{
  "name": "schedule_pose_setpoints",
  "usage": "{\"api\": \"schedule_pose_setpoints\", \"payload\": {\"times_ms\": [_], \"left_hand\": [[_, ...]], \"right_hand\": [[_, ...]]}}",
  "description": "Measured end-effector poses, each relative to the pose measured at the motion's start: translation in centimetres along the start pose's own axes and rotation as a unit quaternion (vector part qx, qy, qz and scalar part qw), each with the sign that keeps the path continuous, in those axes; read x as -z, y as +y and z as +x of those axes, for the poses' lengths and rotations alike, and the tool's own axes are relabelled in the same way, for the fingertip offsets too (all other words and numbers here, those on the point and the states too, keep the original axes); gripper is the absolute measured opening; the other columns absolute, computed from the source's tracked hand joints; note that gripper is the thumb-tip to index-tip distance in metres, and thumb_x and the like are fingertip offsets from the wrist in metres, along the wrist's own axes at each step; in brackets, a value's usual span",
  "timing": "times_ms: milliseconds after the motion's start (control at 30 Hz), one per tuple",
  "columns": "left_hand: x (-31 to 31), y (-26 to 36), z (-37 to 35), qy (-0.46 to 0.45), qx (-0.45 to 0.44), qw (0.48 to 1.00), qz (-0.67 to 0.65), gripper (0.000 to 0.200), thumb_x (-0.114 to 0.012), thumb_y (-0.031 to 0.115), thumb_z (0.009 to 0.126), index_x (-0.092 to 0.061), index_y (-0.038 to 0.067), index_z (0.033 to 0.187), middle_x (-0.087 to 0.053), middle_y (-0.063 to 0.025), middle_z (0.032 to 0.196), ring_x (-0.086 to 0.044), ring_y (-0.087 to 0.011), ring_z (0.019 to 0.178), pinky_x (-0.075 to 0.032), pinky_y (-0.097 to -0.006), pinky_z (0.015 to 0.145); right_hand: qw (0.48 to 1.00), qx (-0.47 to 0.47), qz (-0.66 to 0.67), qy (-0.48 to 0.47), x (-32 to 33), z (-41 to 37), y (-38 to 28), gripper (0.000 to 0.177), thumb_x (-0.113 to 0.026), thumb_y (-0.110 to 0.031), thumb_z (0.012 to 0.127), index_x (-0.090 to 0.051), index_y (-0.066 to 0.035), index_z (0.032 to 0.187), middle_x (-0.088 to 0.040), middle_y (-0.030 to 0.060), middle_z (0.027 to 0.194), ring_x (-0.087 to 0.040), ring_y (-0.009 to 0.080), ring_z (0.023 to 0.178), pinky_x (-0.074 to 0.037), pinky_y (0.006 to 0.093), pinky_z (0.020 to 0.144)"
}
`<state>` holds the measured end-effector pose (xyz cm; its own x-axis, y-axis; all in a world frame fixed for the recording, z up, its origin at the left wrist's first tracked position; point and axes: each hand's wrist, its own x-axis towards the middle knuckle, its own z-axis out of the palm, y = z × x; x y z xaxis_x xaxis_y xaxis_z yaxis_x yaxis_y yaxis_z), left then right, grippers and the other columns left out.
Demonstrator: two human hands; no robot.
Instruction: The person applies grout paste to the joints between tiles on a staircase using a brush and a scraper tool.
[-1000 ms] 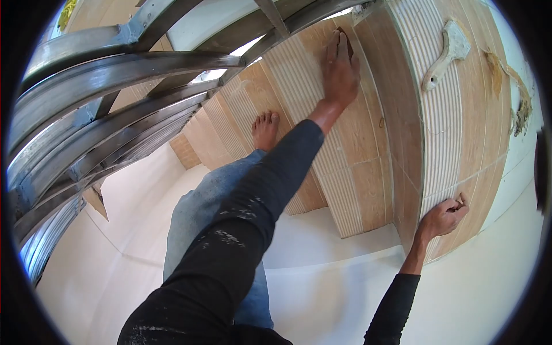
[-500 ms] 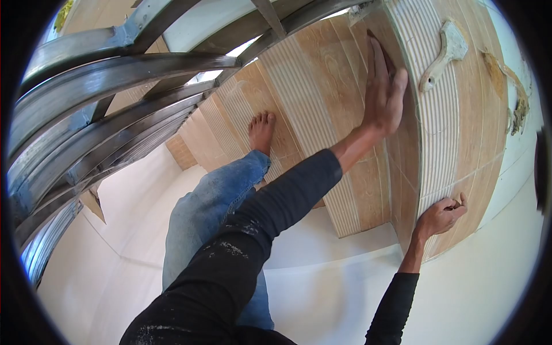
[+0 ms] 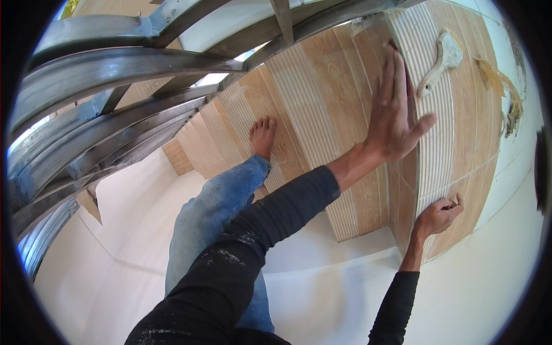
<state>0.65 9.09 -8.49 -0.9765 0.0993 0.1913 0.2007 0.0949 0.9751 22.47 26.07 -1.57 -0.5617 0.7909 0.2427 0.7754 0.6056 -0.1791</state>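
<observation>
My left hand lies with its fingers stretched out and thumb apart against the wood-look riser of a tiled stair, close under the step's edge. My right hand rests on the tread of that step, fingers curled. What they hold, if anything, is hidden. On the ribbed strip of this tread, beyond my right hand, lies a flat tool like a scraper or brush. It has a pale handle with a hole and a whitish, smeared wide end.
A metal railing runs along the left. My bare foot stands on a lower step. Torn brown scraps and a clump of debris lie at the far right. A white wall borders the stairs.
My left hand has shifted down along the riser toward me, and its thumb has spread away toward the step's edge. My right hand stays in place. The view has tilted slightly.
</observation>
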Motion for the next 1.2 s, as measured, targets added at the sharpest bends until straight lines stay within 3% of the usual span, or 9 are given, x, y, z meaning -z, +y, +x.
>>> {"api": "schedule_pose_setpoints", "payload": {"times_ms": [133, 267, 400, 467, 633, 800, 967, 1067, 1200], "left_hand": [[0.0, -1.3, 1.4, -0.029, 0.094, 0.984, -0.148, 0.126, -0.056, 0.074, 0.093, 0.003, -0.01, 0.165, -0.001, -0.0382, 0.171, -0.006, -0.0496, 0.161, -0.009, -0.0579, 0.13], [-0.7, 0.1, -3.1, -0.016, -0.009, 0.999, -0.047, 0.115, -0.054, 0.066, 0.099, 0.001, -0.01, 0.165, -0.007, -0.038, 0.171, -0.014, -0.0478, 0.16, -0.017, -0.0555, 0.128], [-1.3, -0.9, -3.3, -0.083, 0.097, 0.94, -0.316, 0.103, -0.049, 0.059, 0.105, 0.001, -0.008, 0.165, -0.001, -0.0359, 0.172, -0.018, -0.0456, 0.16, -0.024, -0.0497, 0.128], [-2.7, -0.2, -4.7, 0.024, 0.103, 0.987, -0.124, 0.096, -0.048, 0.053, 0.107, -0.003, -0.008, 0.165, -0.008, -0.0356, 0.172, -0.021, -0.0459, 0.159, -0.028, -0.0484, 0.127], [-3.2, 1.1, -14.4, -0.049, 0.118, 0.991, -0.046, 0.08, -0.064, 0.028, 0.103, -0.025, -0.01, 0.162, -0.031, -0.0336, 0.165, -0.037, -0.043, 0.152, -0.032, -0.048, 0.126], [-0.3, 2.8, -14.7, -0.001, 0.362, 0.926, -0.105, 0.059, -0.054, -0.011, 0.088, -0.054, -0.011, 0.147, -0.069, -0.0203, 0.128, -0.068, -0.0251, 0.119, -0.055, -0.0299, 0.096], [7.5, 2.0, -18.4, -0.136, 0.584, 0.785, -0.157, 0.045, -0.064, 0.0, 0.088, -0.066, -0.007, 0.132, -0.069, -0.0055, 0.102, -0.064, -0.0125, 0.09, -0.049, -0.0251, 0.082], [11.9, 4.2, -20.3, -0.17, 0.556, 0.796, -0.168, 0.04, -0.069, 0.01, 0.091, -0.071, 0.0, 0.13, -0.066, 0.0006, 0.096, -0.059, -0.0092, 0.08, -0.045, -0.0227, 0.073], [15.7, 11.8, -16.4, -0.225, 0.56, 0.79, -0.111, 0.033, -0.071, 0.019, 0.099, -0.071, 0.002, 0.128, -0.064, 0.0017, 0.093, -0.056, -0.0078, 0.082, -0.045, -0.0249, 0.075]], "right_hand": [[1.0, -0.003, -0.003, 0.007, 0.1, -0.1, 0.1, 0.04, -0.047, -0.012, 0.097, -0.056, -0.001, 0.134, -0.061, 0.0103, 0.084, -0.059, 0.0258, 0.076, -0.048, 0.0447, 0.073], [1.0, -0.003, 0.004, 0.007, 0.3, 0.0, -0.1, 0.038, -0.048, -0.009, 0.096, -0.057, -0.001, 0.132, -0.06, 0.0111, 0.085, -0.06, 0.0271, 0.076, -0.049, 0.0449, 0.073], [1.0, 0.017, -0.004, 0.021, 0.2, 0.1, 0.2, 0.038, -0.049, -0.009, 0.096, -0.058, -0.003, 0.132, -0.061, 0.0112, 0.089, -0.06, 0.0279, 0.078, -0.049, 0.0444, 0.073], [1.0, 0.005, -0.009, 0.009, 0.3, -0.3, 0.4, 0.039, -0.049, -0.009, 0.095, -0.057, -0.003, 0.132, -0.06, 0.0103, 0.09, -0.06, 0.027, 0.078, -0.049, 0.0443, 0.073], [1.0, 0.008, -0.004, 0.019, 0.2, 0.0, 0.6, 0.042, -0.052, -0.01, 0.093, -0.056, -0.004, 0.135, -0.057, 0.0075, 0.086, -0.059, 0.0238, 0.078, -0.048, 0.0451, 0.073], [1.0, -0.005, -0.002, 0.018, 0.3, 0.1, 0.8, 0.044, -0.055, -0.012, 0.092, -0.056, -0.004, 0.135, -0.059, 0.008, 0.086, -0.06, 0.0253, 0.078, -0.049, 0.0459, 0.073], [0.999, -0.01, 0.029, 0.033, 0.5, 0.0, 0.7, 0.044, -0.056, -0.013, 0.092, -0.058, -0.003, 0.134, -0.064, 0.0119, 0.084, -0.063, 0.0283, 0.076, -0.05, 0.0469, 0.072], [0.997, -0.025, 0.049, 0.049, 1.4, -0.9, 0.3, 0.041, -0.055, -0.013, 0.094, -0.058, -0.003, 0.134, -0.064, 0.0109, 0.08, -0.064, 0.0271, 0.074, -0.051, 0.0447, 0.071], [0.907, -0.146, 0.395, -0.022, 4.0, -6.5, -3.5, 0.036, -0.046, -0.01, 0.103, -0.055, -0.001, 0.137, -0.067, 0.0066, 0.083, -0.06, 0.0196, 0.074, -0.05, 0.0362, 0.072]]}}
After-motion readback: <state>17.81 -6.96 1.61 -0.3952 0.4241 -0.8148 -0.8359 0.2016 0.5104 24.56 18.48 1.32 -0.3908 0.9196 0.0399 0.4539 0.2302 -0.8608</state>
